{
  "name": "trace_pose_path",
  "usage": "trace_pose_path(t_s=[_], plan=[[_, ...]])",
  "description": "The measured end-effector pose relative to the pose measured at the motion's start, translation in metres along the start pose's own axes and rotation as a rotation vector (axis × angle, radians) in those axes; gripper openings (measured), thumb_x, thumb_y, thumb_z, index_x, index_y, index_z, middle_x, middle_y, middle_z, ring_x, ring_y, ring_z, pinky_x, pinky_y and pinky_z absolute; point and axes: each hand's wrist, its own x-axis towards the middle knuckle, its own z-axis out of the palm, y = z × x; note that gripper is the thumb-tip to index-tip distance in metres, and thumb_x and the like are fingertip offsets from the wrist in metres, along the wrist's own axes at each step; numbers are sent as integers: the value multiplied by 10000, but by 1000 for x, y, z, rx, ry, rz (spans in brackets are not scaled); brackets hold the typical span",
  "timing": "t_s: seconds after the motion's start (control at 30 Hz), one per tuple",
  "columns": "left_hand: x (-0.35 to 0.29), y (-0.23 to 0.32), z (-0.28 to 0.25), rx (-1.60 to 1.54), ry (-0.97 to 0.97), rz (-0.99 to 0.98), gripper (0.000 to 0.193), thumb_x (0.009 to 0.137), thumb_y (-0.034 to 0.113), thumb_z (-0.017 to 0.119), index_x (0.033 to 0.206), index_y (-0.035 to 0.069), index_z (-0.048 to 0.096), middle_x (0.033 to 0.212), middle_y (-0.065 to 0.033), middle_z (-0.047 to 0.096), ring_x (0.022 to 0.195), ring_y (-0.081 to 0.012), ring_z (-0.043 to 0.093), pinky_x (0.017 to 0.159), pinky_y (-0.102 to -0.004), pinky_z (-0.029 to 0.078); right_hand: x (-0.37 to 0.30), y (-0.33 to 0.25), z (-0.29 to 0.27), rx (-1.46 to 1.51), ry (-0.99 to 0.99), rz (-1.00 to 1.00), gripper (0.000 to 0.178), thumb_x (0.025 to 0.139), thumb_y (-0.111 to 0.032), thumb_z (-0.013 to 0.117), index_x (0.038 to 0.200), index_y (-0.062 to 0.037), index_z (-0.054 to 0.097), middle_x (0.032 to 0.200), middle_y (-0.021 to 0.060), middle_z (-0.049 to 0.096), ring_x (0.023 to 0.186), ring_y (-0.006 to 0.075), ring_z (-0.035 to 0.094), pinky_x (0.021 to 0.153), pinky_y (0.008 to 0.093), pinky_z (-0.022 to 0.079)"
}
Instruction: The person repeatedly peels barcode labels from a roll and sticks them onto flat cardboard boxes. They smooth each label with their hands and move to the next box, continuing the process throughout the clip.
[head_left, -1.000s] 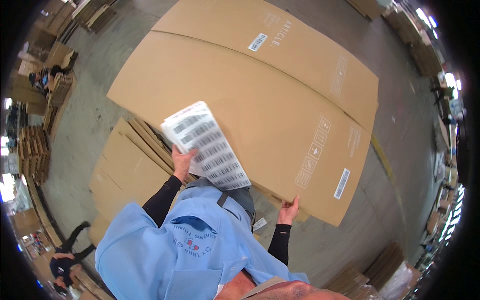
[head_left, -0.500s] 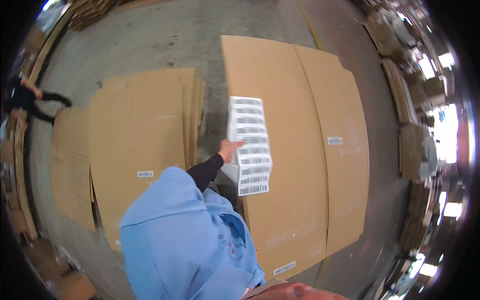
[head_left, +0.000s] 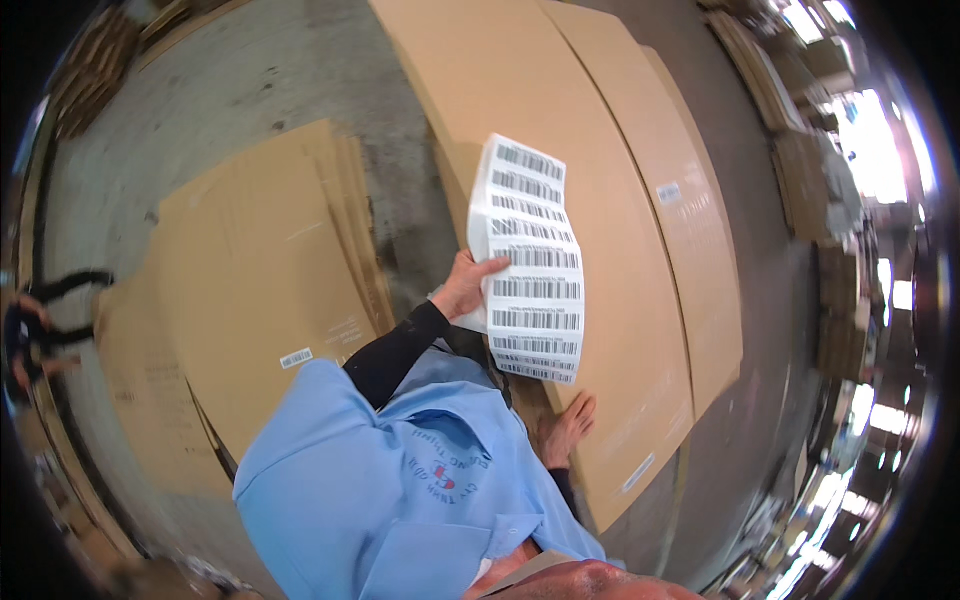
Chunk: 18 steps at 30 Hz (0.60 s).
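Observation:
A stack of white barcode label sheets (head_left: 535, 290) is in my left hand (head_left: 463, 287), thumb on top and fingers underneath. Rows of barcodes run down its face, and its lower end curls. Beneath it lies a large flat cardboard sheet (head_left: 620, 330), folded along a lengthwise crease. On the near left edge of that cardboard rests my right hand (head_left: 568, 432), its fingers stretched out and holding nothing. A small white label (head_left: 637, 473) sits close to the cardboard's near end; another label (head_left: 668, 193) is on its right panel.
To my left stands a pile of flat cardboard sheets (head_left: 250, 240), with another flat piece (head_left: 150, 380) beyond. A co-worker (head_left: 40, 330) is at the far left. Cartons (head_left: 810, 185) line the right side, and stacked cardboard (head_left: 100, 75) lies at the far upper left.
My view has turned, and the cardboard now slants across it. The label sheets appear larger and tilted in my left hand. My right hand has come into view on the cardboard's edge.

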Motion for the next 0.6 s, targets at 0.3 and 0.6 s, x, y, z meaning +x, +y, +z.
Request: trace_pose_path(t_s=[0.3, 0.6], plan=[[35, 0, -41, -101, -245, 143, 502, 887, 13, 698, 1362, 45, 540, 1282, -126, 648, 1125, -266, 655, 954, -423, 571, 59, 25, -62, -21, 93, -310, 772, 713, 110, 547, 1469, 1, 441, 1467, 252, 475, 1336, 445, 468, 1083, 510, 410], [-22, 117, -228, -155, -292, 343, 709, 890, 454, 702, 1439, 46, 514, 1398, -142, 599, 1213, -331, 620, 1032, -514, 504, 23, -6, -425, 63, 146, -180, 362, 888, -150, 712, 1220, -13, 667, 1051, 98, 727, 940, 171, 674, 799, 330, 543]])
